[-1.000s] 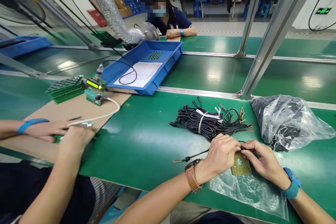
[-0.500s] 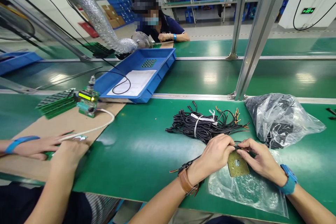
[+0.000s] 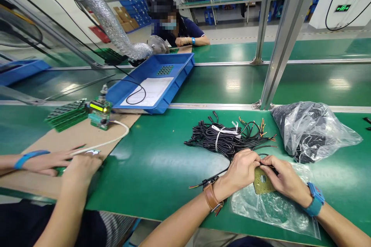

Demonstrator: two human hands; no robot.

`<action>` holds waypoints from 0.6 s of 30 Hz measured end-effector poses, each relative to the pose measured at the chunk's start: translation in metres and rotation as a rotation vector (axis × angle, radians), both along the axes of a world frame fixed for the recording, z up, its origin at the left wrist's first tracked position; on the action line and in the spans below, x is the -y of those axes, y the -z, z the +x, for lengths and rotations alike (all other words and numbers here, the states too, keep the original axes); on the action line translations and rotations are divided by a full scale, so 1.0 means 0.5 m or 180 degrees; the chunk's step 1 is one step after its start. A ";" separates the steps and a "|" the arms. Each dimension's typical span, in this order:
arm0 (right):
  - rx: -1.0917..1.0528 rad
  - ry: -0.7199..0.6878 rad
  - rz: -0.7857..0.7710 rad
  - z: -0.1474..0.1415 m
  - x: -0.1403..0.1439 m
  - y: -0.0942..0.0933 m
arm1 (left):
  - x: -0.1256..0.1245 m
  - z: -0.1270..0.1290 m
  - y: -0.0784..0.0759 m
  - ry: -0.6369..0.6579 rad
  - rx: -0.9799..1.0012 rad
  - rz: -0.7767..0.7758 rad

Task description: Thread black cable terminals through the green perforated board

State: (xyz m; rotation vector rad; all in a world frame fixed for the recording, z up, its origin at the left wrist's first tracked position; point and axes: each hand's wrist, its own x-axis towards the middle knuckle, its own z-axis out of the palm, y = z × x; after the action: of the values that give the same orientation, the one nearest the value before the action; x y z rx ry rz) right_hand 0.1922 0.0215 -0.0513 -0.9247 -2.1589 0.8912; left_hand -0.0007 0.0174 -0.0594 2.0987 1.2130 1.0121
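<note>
Both hands working close together near the front edge of the green worktop (image 3: 162, 162), right of the middle. Left hand (image 3: 242, 170) pinching the top left corner of a small olive-yellow plate (image 3: 262, 182) with a round hole in its middle, fingers curled tight. Right hand (image 3: 285, 179) pressing on the plate's right side, fingertips closed down around a thin black cable (image 3: 214, 175) right at the plate's upper edge. Probably feeding the cable end onto the plate, but hard to tell with the fingers covering that spot.

Cable running long-ways to the left and toward the front edge, passing under the left wrist, loose end with coloured wire tips poking out past the brown watch strap. So the free length lying on the left hand's side, the worked end sitting between both thumbs.

Plate lying flat, half over a clear plastic bag (image 3: 275, 210) at the front edge. Tied bundle of black cables (image 3: 228, 139) just behind the hands, toward the middle of the worktop. Crumpled bag of dark parts (image 3: 311, 131) off to the right, near the back edge. Co-worker's hands (image 3: 66, 160) resting on cardboard at the left end, well apart.
</note>
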 end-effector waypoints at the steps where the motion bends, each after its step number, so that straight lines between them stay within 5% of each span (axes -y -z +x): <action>1: 0.0035 -0.0005 0.0002 0.000 -0.001 0.000 | 0.000 0.001 0.002 -0.0001 0.0008 -0.0033; 18: 0.0206 -0.0013 0.0065 0.001 -0.013 0.005 | -0.001 0.006 0.004 -0.0110 -0.0118 -0.0087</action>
State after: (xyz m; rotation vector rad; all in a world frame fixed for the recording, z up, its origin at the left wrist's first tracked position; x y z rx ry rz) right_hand 0.1930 0.0281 -0.0540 -0.9516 -2.2211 0.8504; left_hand 0.0024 0.0181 -0.0615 2.0907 1.2781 0.9703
